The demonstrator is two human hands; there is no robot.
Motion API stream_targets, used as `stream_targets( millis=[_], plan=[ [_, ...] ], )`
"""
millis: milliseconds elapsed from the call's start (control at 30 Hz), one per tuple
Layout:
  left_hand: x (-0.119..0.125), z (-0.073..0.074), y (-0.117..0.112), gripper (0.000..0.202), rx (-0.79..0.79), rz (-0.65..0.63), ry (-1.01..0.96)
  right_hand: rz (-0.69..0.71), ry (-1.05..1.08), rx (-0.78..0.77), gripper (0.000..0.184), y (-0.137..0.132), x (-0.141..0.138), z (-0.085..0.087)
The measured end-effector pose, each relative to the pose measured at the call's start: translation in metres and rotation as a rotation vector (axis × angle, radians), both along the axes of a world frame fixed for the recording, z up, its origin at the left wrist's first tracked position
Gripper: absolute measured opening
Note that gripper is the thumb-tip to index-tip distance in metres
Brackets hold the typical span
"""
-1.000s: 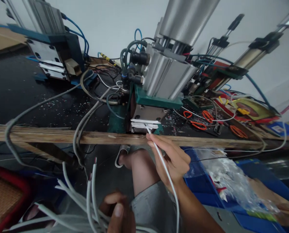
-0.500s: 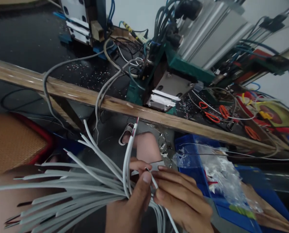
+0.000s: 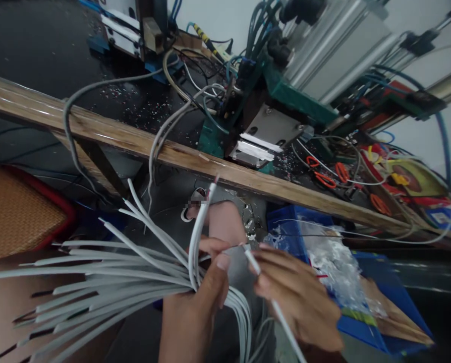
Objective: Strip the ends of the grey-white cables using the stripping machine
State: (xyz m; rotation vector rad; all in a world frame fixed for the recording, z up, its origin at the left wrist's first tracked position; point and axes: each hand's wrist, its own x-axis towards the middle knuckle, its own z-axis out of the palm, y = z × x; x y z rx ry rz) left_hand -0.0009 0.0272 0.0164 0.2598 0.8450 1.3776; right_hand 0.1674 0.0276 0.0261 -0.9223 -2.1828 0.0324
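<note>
Seen from above, over a cluttered workbench. Low in the middle, a left hand (image 3: 195,307) closed around a thick bundle of grey cables (image 3: 108,287), thumb pressed over the top; cable ends fanning out to the left, some running off the left edge, several upper tips too blurred to make out clearly. Two cables from the bundle standing up past the thumb, one ending in a reddish stripped tip (image 3: 214,181). Just to the right, a right hand (image 3: 297,297), smeared by motion, fingers curled around a single white cable (image 3: 274,307); upper end of that cable close beside the left thumb, lower end cut off at the bottom edge. Exact pinch of the right fingers hard to read through the blur, though clamped on the cable. Behind both hands, a bare knee (image 3: 225,227) and grey shorts, partly hidden by the cables. Across the frame, tilted, a worn wooden bench edge (image 3: 134,143). On the black bench top beyond, a green-based pneumatic press (image 3: 278,116) with white jaws facing forward, its silver cylinder cut off at the top, wrapped in dark hoses. To the right, orange-handled scissors (image 3: 324,176) among loose wires. Under the bench at right, a blue bin (image 3: 361,322) holding a clear plastic bag (image 3: 335,267) of small white parts, details too fine to tell. At far left, a red-rimmed woven seat (image 3: 17,212), partly out of view.
</note>
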Motion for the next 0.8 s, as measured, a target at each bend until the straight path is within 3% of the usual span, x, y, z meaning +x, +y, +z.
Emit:
stream_targets(
  millis=[100, 167, 267, 367, 433, 500, 567, 633, 700, 800],
  plan=[
    [-0.003, -0.007, 0.004, 0.012, 0.097, -0.037, -0.105, -0.239, 0.026, 0.040, 0.024, 0.001, 0.054, -0.013],
    [-0.004, -0.010, 0.007, 0.012, 0.115, -0.054, -0.163, -0.542, -0.194, -0.093, 0.015, 0.002, 0.101, -0.028],
    [-0.006, -0.011, 0.009, 0.009, 0.123, -0.047, -0.233, -0.736, -0.283, -0.287, 0.025, 0.001, 0.161, -0.050],
    [-0.005, -0.011, 0.010, 0.014, 0.170, -0.047, -0.257, -0.866, -0.310, -0.426, 0.027, -0.006, 0.179, -0.054],
    [-0.003, -0.011, 0.011, 0.018, 0.206, -0.061, -0.250, -0.900, -0.279, -0.478, 0.038, -0.013, 0.158, -0.043],
    [0.000, -0.012, 0.011, 0.021, 0.244, -0.087, -0.229, -0.783, -0.189, -0.528, 0.038, -0.018, 0.115, -0.026],
    [0.002, -0.014, 0.011, 0.021, 0.277, -0.109, -0.176, -0.347, -0.029, -0.663, 0.028, -0.018, 0.063, -0.012],
    [0.002, -0.016, 0.011, 0.020, 0.283, -0.126, -0.117, -0.053, 0.071, -0.711, 0.020, -0.014, 0.020, -0.004],
    [0.001, -0.020, 0.011, 0.025, 0.257, -0.129, -0.082, 0.029, 0.166, -0.706, 0.012, -0.008, -0.005, -0.004],
    [0.000, -0.025, 0.012, 0.031, 0.206, -0.155, -0.034, 0.053, 0.207, -0.705, 0.008, -0.001, -0.009, -0.009]
  ],
)
